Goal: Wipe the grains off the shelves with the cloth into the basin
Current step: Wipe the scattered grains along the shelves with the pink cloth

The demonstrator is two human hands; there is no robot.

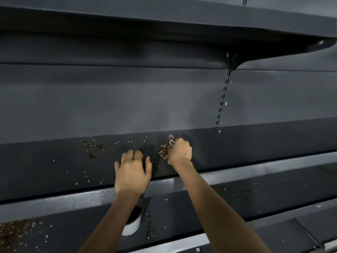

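On the middle dark shelf (54,167), my right hand (180,151) grips a bunched cloth (171,140), of which only pink-and-white edges show past my fingers. A small pile of grains (162,152) lies against the hand's left side. My left hand (133,173) rests on the same shelf a little to the left of the pile, fingers bent and holding nothing. More grains and brown smears (91,146) are scattered further left. The white basin (132,226) stands on the lower shelf, partly hidden by my left forearm.
The lower shelf (200,212) carries scattered grains beside the basin (150,228), a thick patch at the far left (12,232) and a few at the right (226,189). An upper shelf (164,21) overhangs. A slotted upright (223,99) runs down the back panel.
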